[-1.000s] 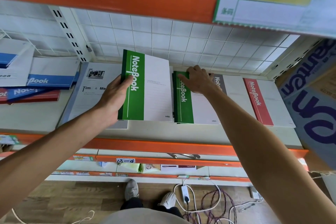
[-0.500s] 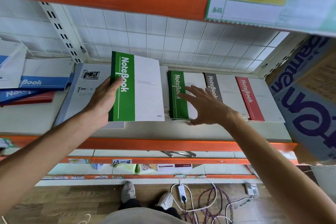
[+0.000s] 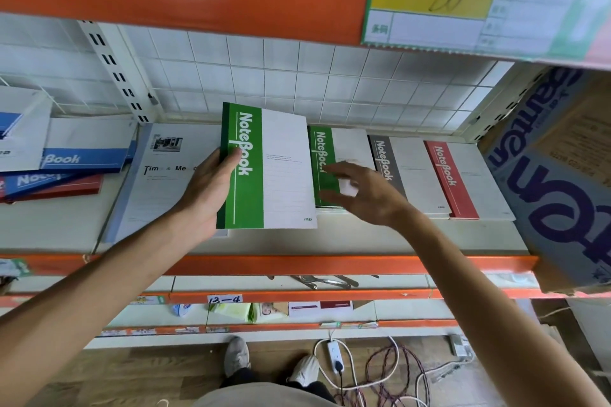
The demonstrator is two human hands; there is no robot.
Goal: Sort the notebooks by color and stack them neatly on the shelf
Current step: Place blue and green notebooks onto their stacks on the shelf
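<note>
Our left hand (image 3: 205,195) grips the green notebook (image 3: 264,168) by its spine: thin, light, bendy; right hand (image 3: 367,195) hovers open-fingered.

Two green notebooks (image 3: 264,172) (one held)

Left hand (image 3: 206,195) grips green notebook (image 3: 267,172) by spine, raised over shelf (image 3: 396,238). Right hand (image 3: 367,195), fingers spread, hovers at green stack (image 3: 325,155); grey (image 3: 401,168), red (image 3: 463,182) notebooks alongside.
</note>
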